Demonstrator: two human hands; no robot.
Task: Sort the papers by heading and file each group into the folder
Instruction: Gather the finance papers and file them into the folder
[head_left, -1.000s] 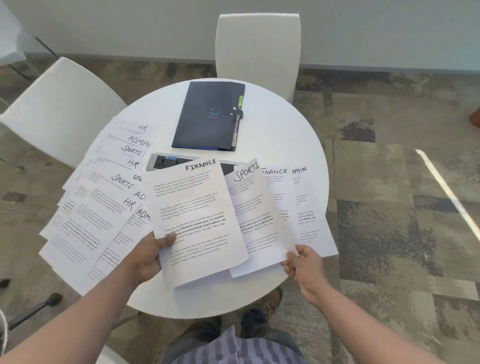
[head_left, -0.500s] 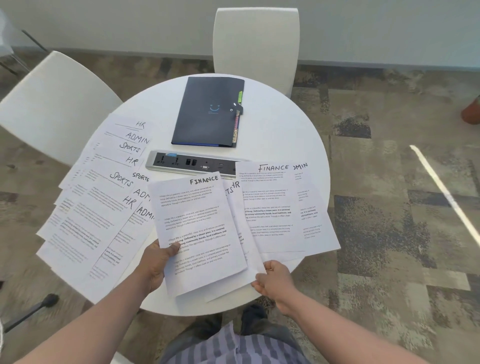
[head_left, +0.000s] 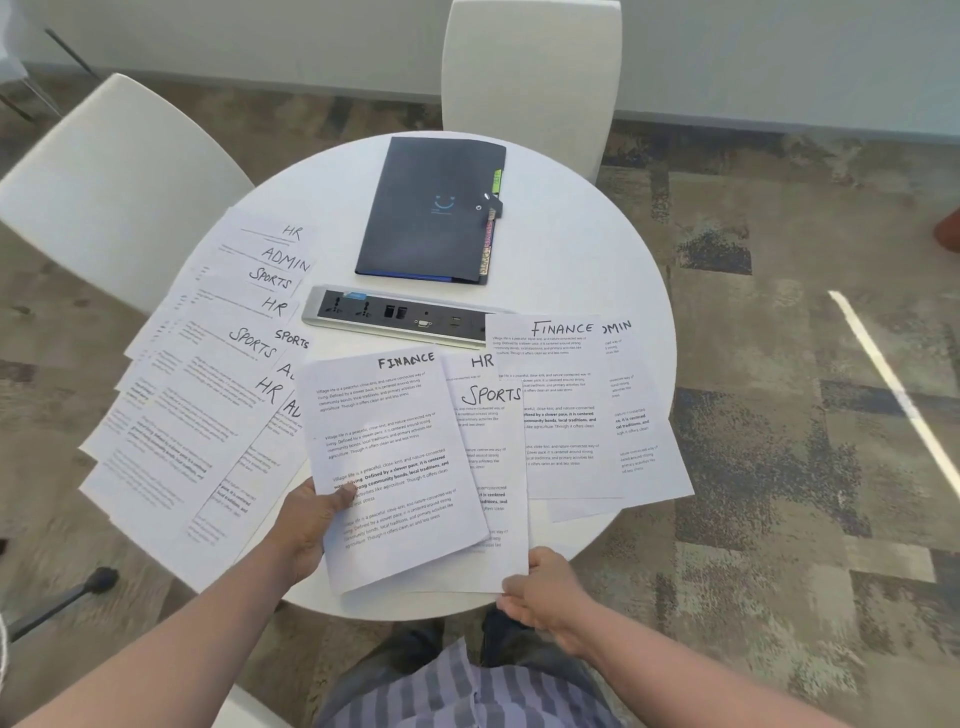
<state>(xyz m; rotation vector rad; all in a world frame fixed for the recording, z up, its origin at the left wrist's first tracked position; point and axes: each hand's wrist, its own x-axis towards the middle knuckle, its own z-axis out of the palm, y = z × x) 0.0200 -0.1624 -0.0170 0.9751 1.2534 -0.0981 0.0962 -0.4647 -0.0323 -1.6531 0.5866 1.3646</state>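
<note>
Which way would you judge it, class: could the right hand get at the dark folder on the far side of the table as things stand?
Probably yes, but not freely. The right hand grips the sheet headed SPORTS at its near edge, so that must be let go first. Between hand and dark folder lie only flat papers and the low socket strip.

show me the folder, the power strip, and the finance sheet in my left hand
folder (head_left: 426, 208), head view, middle of the dark cover.
power strip (head_left: 400, 314), head view, its socket face.
finance sheet (head_left: 389, 447), head view, middle of the page.

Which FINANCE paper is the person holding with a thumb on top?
The nearer FINANCE sheet, gripped by the left hand. The other FINANCE sheet lies on the table, untouched, beside the power strip.
</note>
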